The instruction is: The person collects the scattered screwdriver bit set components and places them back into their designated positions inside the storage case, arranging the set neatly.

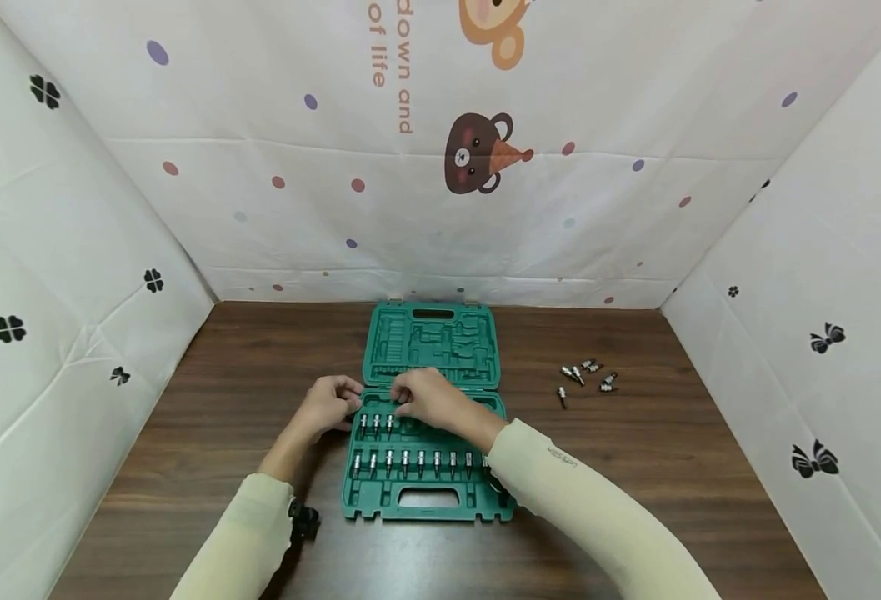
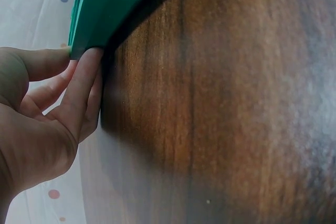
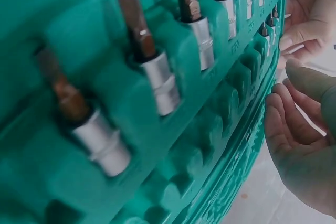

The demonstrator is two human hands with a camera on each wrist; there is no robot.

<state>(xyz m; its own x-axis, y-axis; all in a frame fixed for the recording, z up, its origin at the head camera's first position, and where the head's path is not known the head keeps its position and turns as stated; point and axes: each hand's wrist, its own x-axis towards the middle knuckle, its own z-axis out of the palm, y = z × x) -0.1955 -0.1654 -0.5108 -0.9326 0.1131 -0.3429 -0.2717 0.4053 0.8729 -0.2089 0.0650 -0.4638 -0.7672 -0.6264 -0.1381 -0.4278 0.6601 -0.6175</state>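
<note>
A green socket case [image 1: 428, 497] lies opened flat on the table, its lid [image 1: 432, 342] at the far side. My left hand [image 1: 329, 407] pinches the case's left edge near the hinge; in the left wrist view the thumb [image 2: 50, 64] and a finger grip the green corner. Over the upper row of slots is my right hand [image 1: 432, 398], thumb and fingertips loosely bent, with no object showing between them in the right wrist view. Three bit sockets [image 1: 376, 426] stand at the left of that row. Several more bit sockets [image 3: 160, 85] fill the lower row.
Several loose bit sockets [image 1: 577, 375] lie on the brown table [image 1: 680, 467] to the right of the case. Patterned white sheeting [image 1: 380, 217] closes off the back and both sides. A black wrist camera [image 1: 305, 521] sits at the left sleeve.
</note>
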